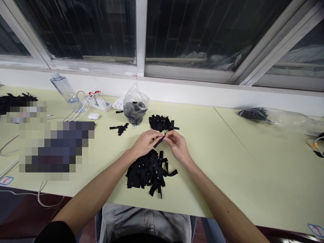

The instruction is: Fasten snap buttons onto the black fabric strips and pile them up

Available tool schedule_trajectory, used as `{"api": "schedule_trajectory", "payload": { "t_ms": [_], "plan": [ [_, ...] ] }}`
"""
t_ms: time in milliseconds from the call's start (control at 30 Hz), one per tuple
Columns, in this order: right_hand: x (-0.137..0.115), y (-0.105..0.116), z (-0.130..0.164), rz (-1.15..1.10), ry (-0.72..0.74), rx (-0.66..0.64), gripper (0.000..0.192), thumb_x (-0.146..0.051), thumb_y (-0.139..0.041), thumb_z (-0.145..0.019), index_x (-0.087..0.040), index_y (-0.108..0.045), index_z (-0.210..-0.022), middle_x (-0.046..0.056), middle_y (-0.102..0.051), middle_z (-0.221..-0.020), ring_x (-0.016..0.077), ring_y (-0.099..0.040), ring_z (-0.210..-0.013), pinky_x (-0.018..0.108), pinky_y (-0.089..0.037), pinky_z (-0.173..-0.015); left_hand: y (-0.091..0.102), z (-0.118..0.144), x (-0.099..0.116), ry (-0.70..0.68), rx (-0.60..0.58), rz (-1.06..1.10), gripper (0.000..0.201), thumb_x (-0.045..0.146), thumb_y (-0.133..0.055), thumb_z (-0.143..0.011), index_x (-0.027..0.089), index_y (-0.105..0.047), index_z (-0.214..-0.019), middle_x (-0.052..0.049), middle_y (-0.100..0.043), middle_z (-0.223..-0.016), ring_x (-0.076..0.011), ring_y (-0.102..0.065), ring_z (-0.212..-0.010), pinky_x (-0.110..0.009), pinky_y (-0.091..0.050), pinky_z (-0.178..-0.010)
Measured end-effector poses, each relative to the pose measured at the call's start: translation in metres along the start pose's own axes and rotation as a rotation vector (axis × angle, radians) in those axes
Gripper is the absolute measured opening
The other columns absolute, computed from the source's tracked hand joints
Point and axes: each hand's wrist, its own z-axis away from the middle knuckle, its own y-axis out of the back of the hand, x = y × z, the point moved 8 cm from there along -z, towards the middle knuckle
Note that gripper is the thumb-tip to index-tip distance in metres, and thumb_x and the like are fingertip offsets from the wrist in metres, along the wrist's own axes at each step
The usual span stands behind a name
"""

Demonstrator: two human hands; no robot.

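Between my two hands is a black fabric strip [158,142], pinched at the fingertips over the table. My left hand [148,141] grips it from the left with closed fingers. From the right, my right hand [176,143] pinches its other end. Just below lies a loose pile of black strips [145,170], several with small white marks. Beyond my fingertips sits a smaller, tighter heap of black strips [159,123]. A few more strips [119,128] lie to the left of it.
A clear plastic bag [136,109] with black contents stands behind the strips. Leftward are a water bottle [64,88], a power strip [101,104], a white earbud case [93,116] and cables. Another plastic bag [278,118] lies at the right by the wall.
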Motion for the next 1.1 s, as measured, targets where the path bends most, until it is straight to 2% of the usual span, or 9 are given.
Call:
{"api": "schedule_trajectory", "payload": {
  "t_ms": [200, 367, 733, 1000, 1100],
  "plan": [
    [0.002, 0.002, 0.001, 0.055, 0.014, 0.017, 0.003, -0.024, -0.061, -0.086, -0.021, -0.059, -0.085, 0.002, -0.057, -0.080, 0.0178, -0.053, -0.075, 0.032, -0.043, -0.069, 0.000, 0.000, 0.000, 0.031, 0.011, -0.002, 0.022, 0.027, -0.052, -0.095, 0.020, -0.072, -0.101, -0.006, -0.072, -0.094, -0.0178, -0.065, -0.085, -0.029, -0.050, -0.075],
    [-0.006, 0.002, 0.002, 0.118, 0.063, 0.029, 0.002, -0.020, -0.058, -0.087, -0.021, -0.059, -0.085, 0.002, -0.057, -0.082, 0.0179, -0.054, -0.076, 0.032, -0.043, -0.069, -0.002, 0.001, -0.003, 0.090, 0.024, 0.060, 0.020, 0.026, -0.055, -0.093, 0.019, -0.073, -0.098, -0.005, -0.073, -0.092, -0.0156, -0.065, -0.080, -0.027, -0.050, -0.073],
    [-0.022, 0.002, 0.004, 0.244, 0.203, 0.003, 0.011, -0.013, -0.054, -0.088, -0.021, -0.058, -0.081, 0.003, -0.057, -0.081, 0.0176, -0.052, -0.072, 0.032, -0.042, -0.067, -0.005, 0.001, -0.007, 0.184, 0.007, 0.180, 0.020, 0.024, -0.055, -0.091, 0.018, -0.074, -0.092, -0.004, -0.074, -0.095, -0.0171, -0.067, -0.086, -0.027, -0.052, -0.077],
    [-0.030, 0.000, 0.004, 0.285, 0.245, -0.008, 0.011, -0.017, -0.053, -0.091, -0.022, -0.056, -0.082, 0.003, -0.056, -0.081, 0.0175, -0.050, -0.070, 0.032, -0.041, -0.065, -0.008, 0.001, -0.007, 0.193, 0.006, 0.206, 0.021, 0.027, -0.055, -0.091, 0.016, -0.073, -0.090, -0.004, -0.074, -0.090, -0.0163, -0.065, -0.082, -0.026, -0.050, -0.076],
    [-0.031, 0.002, 0.003, 0.290, 0.232, 0.012, 0.012, -0.022, -0.053, -0.092, -0.022, -0.057, -0.081, 0.004, -0.057, -0.081, 0.0183, -0.051, -0.071, 0.033, -0.042, -0.065, -0.008, 0.001, -0.008, 0.208, 0.023, 0.261, 0.026, 0.032, -0.052, -0.094, 0.017, -0.073, -0.094, -0.005, -0.074, -0.094, -0.0176, -0.065, -0.087, -0.027, -0.051, -0.078]
  ]
}}
